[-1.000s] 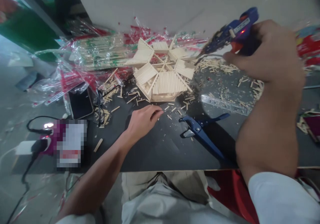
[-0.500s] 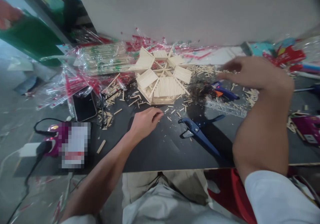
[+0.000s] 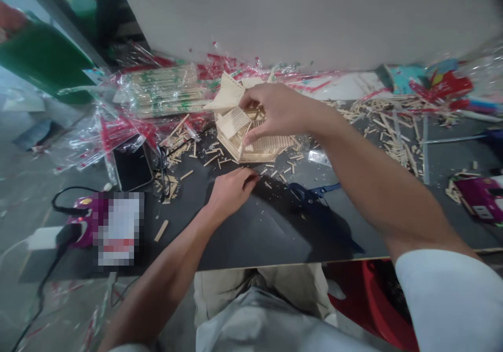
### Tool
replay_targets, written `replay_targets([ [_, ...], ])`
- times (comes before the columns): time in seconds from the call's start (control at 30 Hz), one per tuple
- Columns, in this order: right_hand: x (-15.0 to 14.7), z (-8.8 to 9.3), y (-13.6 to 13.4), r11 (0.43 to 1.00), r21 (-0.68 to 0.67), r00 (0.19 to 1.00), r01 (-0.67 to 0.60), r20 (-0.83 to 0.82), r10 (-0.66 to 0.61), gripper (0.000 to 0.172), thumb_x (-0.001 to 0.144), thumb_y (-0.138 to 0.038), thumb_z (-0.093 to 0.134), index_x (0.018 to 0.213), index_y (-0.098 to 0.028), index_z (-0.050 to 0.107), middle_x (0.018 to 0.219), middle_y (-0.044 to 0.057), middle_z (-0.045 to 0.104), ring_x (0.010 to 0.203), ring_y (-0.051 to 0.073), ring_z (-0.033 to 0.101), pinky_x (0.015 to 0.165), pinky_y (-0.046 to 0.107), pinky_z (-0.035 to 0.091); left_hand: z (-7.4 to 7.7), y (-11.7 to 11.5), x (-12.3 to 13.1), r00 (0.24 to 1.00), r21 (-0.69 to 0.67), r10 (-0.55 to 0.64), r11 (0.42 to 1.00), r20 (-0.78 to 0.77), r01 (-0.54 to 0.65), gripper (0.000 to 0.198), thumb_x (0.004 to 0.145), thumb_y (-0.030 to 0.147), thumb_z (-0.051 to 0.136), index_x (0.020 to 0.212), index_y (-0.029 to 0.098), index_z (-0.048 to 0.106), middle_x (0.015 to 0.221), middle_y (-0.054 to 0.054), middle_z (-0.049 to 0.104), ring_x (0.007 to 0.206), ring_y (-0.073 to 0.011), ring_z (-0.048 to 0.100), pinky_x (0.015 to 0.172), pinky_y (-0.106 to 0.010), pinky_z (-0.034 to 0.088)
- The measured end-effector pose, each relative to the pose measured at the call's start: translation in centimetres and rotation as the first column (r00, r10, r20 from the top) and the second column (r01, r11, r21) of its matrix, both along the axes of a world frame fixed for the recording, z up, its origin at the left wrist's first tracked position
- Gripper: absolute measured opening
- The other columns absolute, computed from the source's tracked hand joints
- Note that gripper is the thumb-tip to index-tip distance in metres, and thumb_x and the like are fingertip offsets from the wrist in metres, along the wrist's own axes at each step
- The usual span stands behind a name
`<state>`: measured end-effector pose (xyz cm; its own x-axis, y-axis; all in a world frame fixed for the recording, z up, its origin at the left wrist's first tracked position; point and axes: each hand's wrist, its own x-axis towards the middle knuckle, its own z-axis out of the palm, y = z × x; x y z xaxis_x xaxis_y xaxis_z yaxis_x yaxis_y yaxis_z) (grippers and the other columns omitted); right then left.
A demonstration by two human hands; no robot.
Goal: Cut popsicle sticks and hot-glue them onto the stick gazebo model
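A many-sided model (image 3: 257,159) built of pale wooden sticks sits on the dark tabletop, with slatted panels around an open centre. My right hand (image 3: 271,108) reaches over it from the right, thumb and fingers spread apart around the centre; its fingertips are at the ribs and partly hidden, and contact is unclear. My left hand (image 3: 231,192) rests on the table just in front of the model, fingers curled together; whatever they may hold cannot be made out. Dark blue hand cutters (image 3: 314,200) lie to the right, partly in shadow under my right arm.
Cut stick pieces (image 3: 393,137) litter the table. Plastic-wrapped stick bundles (image 3: 165,92) lie at the back left. A phone (image 3: 132,166), a purple power strip (image 3: 88,221) with cables and a blurred-out screen (image 3: 118,231) are at left. A metal ruler (image 3: 318,157) shows beside my right forearm.
My right hand has swung left from above the glue gun to the model. My right forearm now covers the glue gun and much of the ruler. My left hand has barely moved.
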<state>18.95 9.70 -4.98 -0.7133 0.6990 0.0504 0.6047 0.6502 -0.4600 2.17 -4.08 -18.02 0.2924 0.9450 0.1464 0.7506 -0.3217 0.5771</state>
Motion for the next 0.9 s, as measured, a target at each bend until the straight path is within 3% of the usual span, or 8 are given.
replay_targets([
  [0.3, 0.2, 0.5, 2.4, 0.994, -0.094, 0.989, 0.051, -0.131, -0.063, 0.028, 0.057, -0.038, 0.095, 0.076, -0.026, 0.078, 0.083, 0.000, 0.077, 0.077, 0.021, 0.069, 0.078, 0.038, 0.057, -0.3, 0.0, -0.1, 0.999, 0.052, -0.033, 0.998, 0.026, 0.032, 0.015, 0.100, 0.026, 0.060, 0.105, 0.020, 0.073, 0.099, -0.003, 0.080, 0.081, -0.0160, 0.072, 0.071, -0.027, 0.051],
  [0.57, 2.9, 2.5, 1.2, 0.950, 0.078, 0.936, 0.302, -0.210, -0.281, 0.002, 0.082, -0.023, 0.080, 0.083, -0.025, 0.080, 0.077, -0.003, 0.076, 0.070, 0.012, 0.063, 0.072, 0.029, 0.051, -0.6, 0.0, -0.1, 0.999, 0.080, -0.032, 0.996, 0.023, 0.030, 0.014, 0.100, 0.027, 0.062, 0.103, 0.021, 0.073, 0.095, -0.003, 0.079, 0.078, -0.0152, 0.072, 0.070, -0.026, 0.052],
  [0.67, 4.8, 2.0, 0.8, 0.945, 0.048, 0.908, 0.325, -0.296, -0.297, 0.010, 0.091, -0.021, 0.070, 0.088, -0.024, 0.080, 0.076, -0.002, 0.076, 0.064, 0.012, 0.062, 0.064, 0.029, 0.051, -0.6, 0.0, -0.1, 0.999, 0.083, -0.029, 0.996, 0.019, 0.027, 0.014, 0.100, 0.029, 0.062, 0.103, 0.021, 0.073, 0.094, -0.002, 0.079, 0.078, -0.0146, 0.071, 0.070, -0.025, 0.051],
  [0.8, 7.1, 0.9, -0.8, 0.957, -0.009, 0.786, 0.291, -0.568, -0.244, 0.011, 0.090, -0.021, 0.070, 0.091, -0.023, 0.081, 0.077, 0.000, 0.078, 0.061, 0.013, 0.068, 0.061, 0.029, 0.058, -0.5, -0.1, -0.1, 1.000, 0.084, -0.026, 0.996, 0.016, 0.025, 0.014, 0.100, 0.029, 0.062, 0.103, 0.021, 0.073, 0.092, -0.002, 0.079, 0.076, -0.0136, 0.071, 0.069, -0.024, 0.049],
  [0.9, 7.9, 0.7, -2.7, 0.936, 0.008, 0.666, 0.353, -0.705, -0.245, 0.005, 0.082, -0.028, 0.081, 0.083, -0.024, 0.082, 0.072, 0.001, 0.076, 0.057, 0.016, 0.068, 0.058, 0.034, 0.060, -0.3, -0.2, -0.1, 0.999, 0.088, -0.029, 0.996, 0.016, 0.028, 0.013, 0.100, 0.028, 0.062, 0.103, 0.021, 0.073, 0.093, -0.001, 0.079, 0.076, -0.0133, 0.071, 0.069, -0.024, 0.049],
])
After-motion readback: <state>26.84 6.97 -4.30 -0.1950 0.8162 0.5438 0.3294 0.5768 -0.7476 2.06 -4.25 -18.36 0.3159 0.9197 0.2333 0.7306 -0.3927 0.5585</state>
